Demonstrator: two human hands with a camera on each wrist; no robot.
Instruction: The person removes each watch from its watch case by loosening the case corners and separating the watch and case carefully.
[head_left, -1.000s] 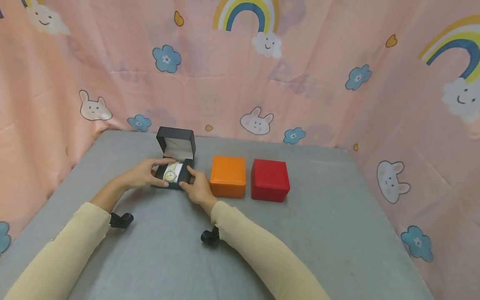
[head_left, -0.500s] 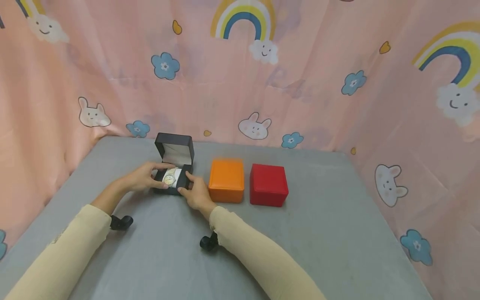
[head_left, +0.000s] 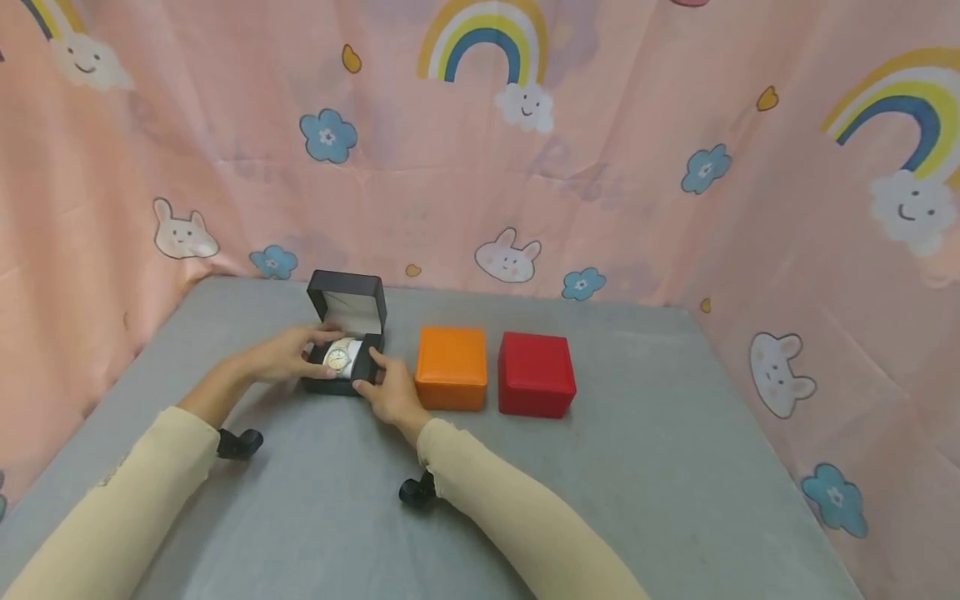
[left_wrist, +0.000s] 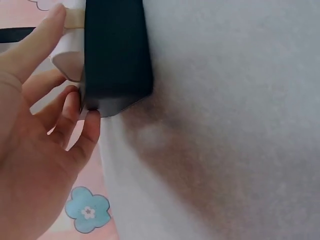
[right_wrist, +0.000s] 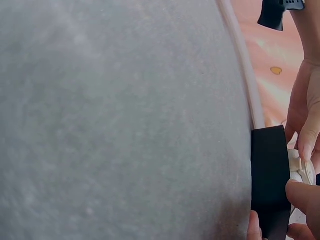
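Note:
A black watch box (head_left: 347,292) stands with its lid up at the left of the table. In it, a pale-strapped wristwatch (head_left: 338,359) with a light dial is wrapped round a white cushion (head_left: 353,354). My left hand (head_left: 288,357) pinches the watch on its cushion, thumb at the near edge and fingers at the far edge. The right hand (head_left: 394,395) grips the box's right side, thumb on the front. In the left wrist view the dark box wall (left_wrist: 118,47) hides most of the watch. The right wrist view shows the watch (right_wrist: 305,170) between both hands.
To the right of the black box stand a closed orange box (head_left: 452,367) and a closed red box (head_left: 536,373), side by side. A pink patterned curtain (head_left: 420,183) hangs behind the grey table (head_left: 660,467).
The whole head view has shifted slightly downward in the picture. Both hands keep almost the same places at the watch and its box.

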